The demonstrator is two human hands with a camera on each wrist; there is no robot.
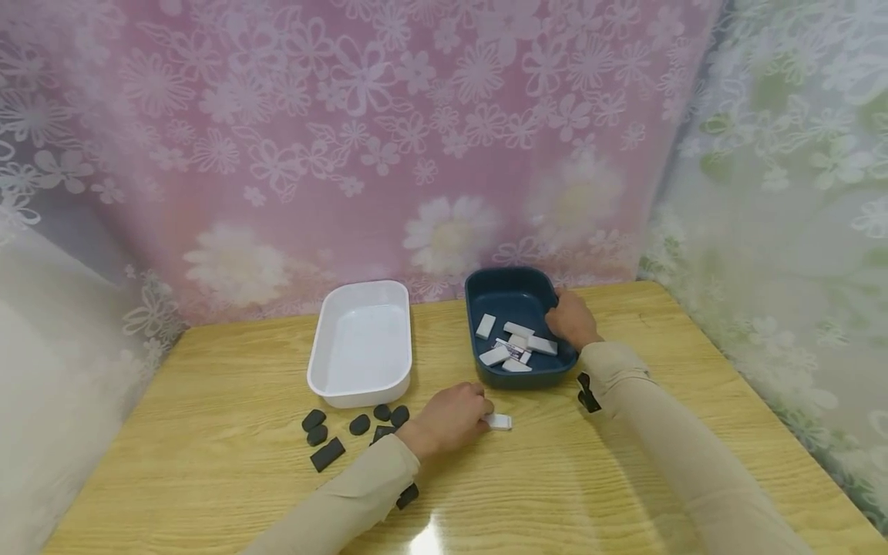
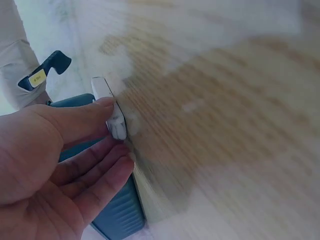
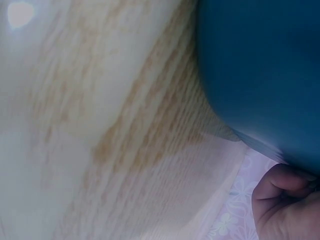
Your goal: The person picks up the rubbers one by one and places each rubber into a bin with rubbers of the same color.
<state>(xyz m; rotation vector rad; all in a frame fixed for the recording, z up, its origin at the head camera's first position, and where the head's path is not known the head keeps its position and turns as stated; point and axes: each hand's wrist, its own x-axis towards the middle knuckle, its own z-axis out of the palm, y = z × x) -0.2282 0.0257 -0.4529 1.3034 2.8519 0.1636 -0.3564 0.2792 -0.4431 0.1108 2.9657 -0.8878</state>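
Note:
Just in front of the dark blue bin (image 1: 523, 380), my left hand (image 1: 451, 416) pinches a small white eraser (image 1: 499, 422) down at the table. In the left wrist view the thumb lies over the eraser (image 2: 102, 89), with the fingers under its near end. My right hand (image 1: 573, 317) grips the bin's right rim; its curled thumb shows at the bin wall (image 3: 265, 75) in the right wrist view. Inside the bin lie several white erasers (image 1: 543, 345), one with a printed sleeve, heaped mostly towards the front.
A white bin (image 1: 359, 399) stands left of the blue one. Several black rounded pieces (image 1: 359, 425) and a black rectangular block (image 1: 327, 455) lie before it, some partly behind my left forearm. The wooden table (image 1: 208, 401) meets a flowered curtain (image 1: 444, 154) at the back.

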